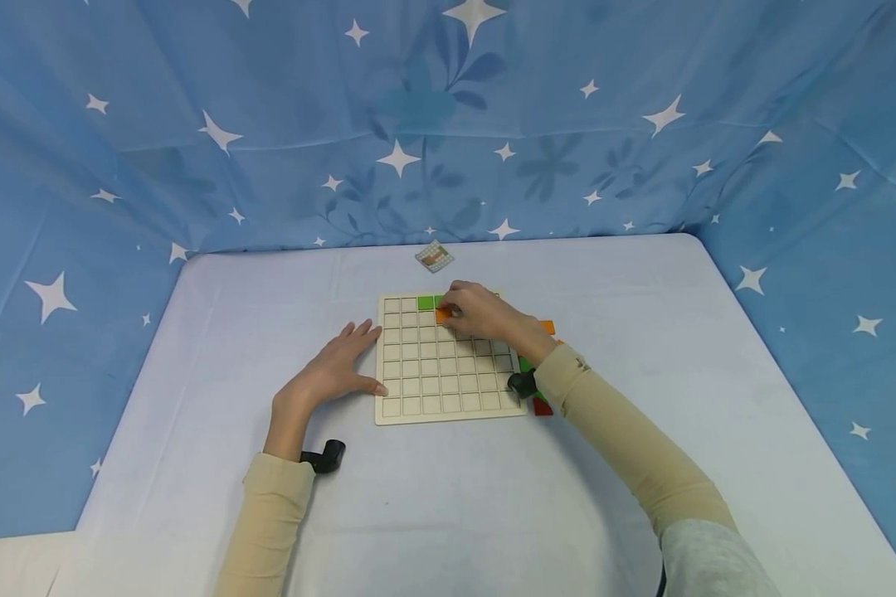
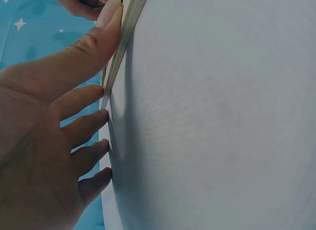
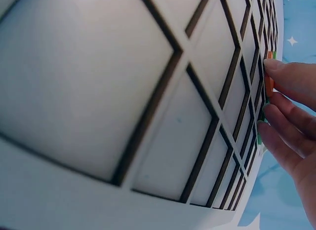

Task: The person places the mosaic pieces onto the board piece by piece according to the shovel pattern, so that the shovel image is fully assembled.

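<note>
A pale square board [image 1: 411, 386] with a grid of recessed cells lies on the white table. My right hand [image 1: 479, 313] is over its upper part, pinching an orange tile [image 1: 443, 317] in the second row from the top. In the right wrist view, thumb and fingers of the right hand [image 3: 294, 99] hold the orange tile [image 3: 269, 82] at the grid. One green tile [image 1: 426, 303] sits in the top row, with another green piece beside it, partly covered by the fingers. My left hand [image 1: 336, 365] has its fingers spread, thumb and index finger touching the board's left edge.
Beyond the board lies a small patterned card [image 1: 435, 256]. Right of the board, partly under the right forearm, are loose orange [image 1: 547, 327], green [image 1: 525, 365] and red pieces [image 1: 542, 407]. A blue star-patterned curtain [image 1: 418, 124] stands behind the white table [image 1: 448, 497].
</note>
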Tool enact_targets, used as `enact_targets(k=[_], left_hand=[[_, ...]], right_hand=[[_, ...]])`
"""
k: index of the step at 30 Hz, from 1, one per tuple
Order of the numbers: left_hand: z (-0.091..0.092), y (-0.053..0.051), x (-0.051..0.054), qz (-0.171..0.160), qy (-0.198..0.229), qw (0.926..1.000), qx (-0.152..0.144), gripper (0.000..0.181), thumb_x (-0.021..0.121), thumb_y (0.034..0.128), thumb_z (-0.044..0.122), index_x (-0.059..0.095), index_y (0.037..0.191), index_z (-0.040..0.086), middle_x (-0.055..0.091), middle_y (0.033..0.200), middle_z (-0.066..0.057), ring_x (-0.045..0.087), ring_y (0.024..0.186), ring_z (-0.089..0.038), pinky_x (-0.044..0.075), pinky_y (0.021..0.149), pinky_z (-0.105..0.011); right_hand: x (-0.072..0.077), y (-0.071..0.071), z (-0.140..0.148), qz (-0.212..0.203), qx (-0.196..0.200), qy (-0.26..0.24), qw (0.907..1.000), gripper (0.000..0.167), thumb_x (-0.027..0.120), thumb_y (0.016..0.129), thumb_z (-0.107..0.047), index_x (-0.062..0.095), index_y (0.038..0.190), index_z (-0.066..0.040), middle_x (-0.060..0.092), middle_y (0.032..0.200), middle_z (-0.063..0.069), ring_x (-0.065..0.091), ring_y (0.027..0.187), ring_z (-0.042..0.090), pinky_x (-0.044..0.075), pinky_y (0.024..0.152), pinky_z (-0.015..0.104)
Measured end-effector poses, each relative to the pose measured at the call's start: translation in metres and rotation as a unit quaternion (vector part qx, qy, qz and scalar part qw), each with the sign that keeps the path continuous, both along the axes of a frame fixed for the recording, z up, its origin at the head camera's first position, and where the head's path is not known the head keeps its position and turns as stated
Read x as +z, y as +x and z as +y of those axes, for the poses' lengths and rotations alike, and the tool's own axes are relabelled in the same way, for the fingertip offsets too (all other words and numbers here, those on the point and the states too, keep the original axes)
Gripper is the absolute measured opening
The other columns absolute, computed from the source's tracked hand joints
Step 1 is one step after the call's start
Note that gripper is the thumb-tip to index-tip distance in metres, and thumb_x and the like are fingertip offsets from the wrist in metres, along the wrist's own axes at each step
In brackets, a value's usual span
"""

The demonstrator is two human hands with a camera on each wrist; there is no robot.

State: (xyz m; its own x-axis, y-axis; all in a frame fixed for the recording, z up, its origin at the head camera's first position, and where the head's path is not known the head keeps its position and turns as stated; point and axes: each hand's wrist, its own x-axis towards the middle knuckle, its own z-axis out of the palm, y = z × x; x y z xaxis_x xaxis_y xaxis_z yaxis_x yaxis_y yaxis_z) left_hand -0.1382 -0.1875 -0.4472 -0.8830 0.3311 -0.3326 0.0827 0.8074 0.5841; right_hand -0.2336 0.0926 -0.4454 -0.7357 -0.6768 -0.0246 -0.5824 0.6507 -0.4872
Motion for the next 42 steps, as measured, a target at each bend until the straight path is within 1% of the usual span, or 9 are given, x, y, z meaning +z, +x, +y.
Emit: enact_targets(k=[8, 16, 20, 25, 28, 34, 39, 42], left_hand=[[0.001, 0.001, 0.000, -0.002, 0.001, 1.0000, -0.003, 0.108, 0.090, 0.0789, 0.032, 0.027, 0.164, 0.009, 0.014, 0.173, -0.012, 0.003, 0.160, -0.038, 0.012, 0.126, -0.064], [0.000, 0.001, 0.000, -0.006, 0.003, 0.9999, -0.008, 0.107, 0.088, 0.0810, 0.031, 0.026, 0.164, 0.009, 0.013, 0.173, -0.013, 0.003, 0.160, -0.038, 0.013, 0.126, -0.065], [0.000, 0.001, 0.000, -0.009, 0.002, 0.9999, -0.009, 0.107, 0.088, 0.0814, 0.032, 0.025, 0.164, 0.009, 0.012, 0.173, -0.013, 0.002, 0.160, -0.038, 0.012, 0.126, -0.064], [-0.001, 0.000, -0.001, -0.006, 0.000, 0.9999, -0.012, 0.108, 0.088, 0.0812, 0.033, 0.024, 0.164, 0.009, 0.012, 0.173, -0.013, 0.001, 0.160, -0.038, 0.012, 0.126, -0.064], [-0.002, 0.000, -0.001, -0.004, 0.002, 0.9999, -0.013, 0.108, 0.088, 0.0808, 0.033, 0.025, 0.164, 0.009, 0.012, 0.173, -0.014, 0.002, 0.160, -0.038, 0.012, 0.126, -0.065], [-0.003, 0.000, -0.002, -0.002, 0.003, 0.9999, -0.015, 0.108, 0.088, 0.0809, 0.033, 0.024, 0.164, 0.008, 0.012, 0.173, -0.015, 0.002, 0.160, -0.039, 0.012, 0.125, -0.066], [-0.003, -0.001, -0.001, 0.000, 0.006, 0.9999, -0.015, 0.107, 0.088, 0.0812, 0.032, 0.025, 0.164, 0.007, 0.012, 0.173, -0.015, 0.002, 0.160, -0.040, 0.011, 0.125, -0.066], [-0.003, -0.001, 0.000, 0.001, 0.007, 0.9999, -0.016, 0.107, 0.088, 0.0814, 0.032, 0.025, 0.164, 0.008, 0.012, 0.173, -0.015, 0.002, 0.160, -0.040, 0.011, 0.125, -0.066]], right_hand=[[-0.001, 0.004, 0.002, 0.010, 0.000, 0.006, 0.9999, 0.028, 0.075, 0.095, -0.013, 0.075, 0.120, -0.001, 0.066, 0.109, 0.013, 0.063, 0.090, 0.022, 0.055, 0.078, 0.033], [0.001, 0.009, 0.008, 0.001, -0.004, -0.007, 1.0000, 0.029, 0.075, 0.095, -0.013, 0.075, 0.121, -0.002, 0.067, 0.110, 0.012, 0.064, 0.094, 0.024, 0.057, 0.082, 0.035], [0.003, 0.011, 0.013, 0.008, -0.009, -0.003, 0.9999, 0.027, 0.074, 0.096, -0.015, 0.076, 0.120, -0.004, 0.069, 0.111, 0.011, 0.065, 0.096, 0.024, 0.057, 0.083, 0.036], [0.004, 0.016, 0.023, 0.022, -0.009, 0.006, 0.9997, 0.027, 0.072, 0.097, -0.013, 0.075, 0.122, -0.003, 0.069, 0.113, 0.013, 0.065, 0.096, 0.025, 0.057, 0.081, 0.038], [0.005, 0.020, 0.029, 0.022, -0.020, 0.011, 0.9995, 0.028, 0.072, 0.097, -0.013, 0.074, 0.123, -0.003, 0.069, 0.115, 0.013, 0.065, 0.098, 0.026, 0.057, 0.083, 0.038], [0.008, 0.029, 0.043, 0.017, -0.038, 0.019, 0.9990, 0.030, 0.072, 0.097, -0.016, 0.073, 0.124, -0.004, 0.068, 0.120, 0.012, 0.065, 0.107, 0.026, 0.057, 0.091, 0.041], [0.010, 0.035, 0.055, 0.017, -0.052, 0.026, 0.9981, 0.030, 0.072, 0.097, -0.016, 0.074, 0.124, -0.004, 0.068, 0.121, 0.012, 0.064, 0.107, 0.026, 0.057, 0.092, 0.042], [0.010, 0.037, 0.062, 0.024, -0.055, 0.025, 0.9979, 0.029, 0.073, 0.096, -0.015, 0.074, 0.123, -0.004, 0.069, 0.120, 0.012, 0.064, 0.105, 0.026, 0.057, 0.090, 0.041]])
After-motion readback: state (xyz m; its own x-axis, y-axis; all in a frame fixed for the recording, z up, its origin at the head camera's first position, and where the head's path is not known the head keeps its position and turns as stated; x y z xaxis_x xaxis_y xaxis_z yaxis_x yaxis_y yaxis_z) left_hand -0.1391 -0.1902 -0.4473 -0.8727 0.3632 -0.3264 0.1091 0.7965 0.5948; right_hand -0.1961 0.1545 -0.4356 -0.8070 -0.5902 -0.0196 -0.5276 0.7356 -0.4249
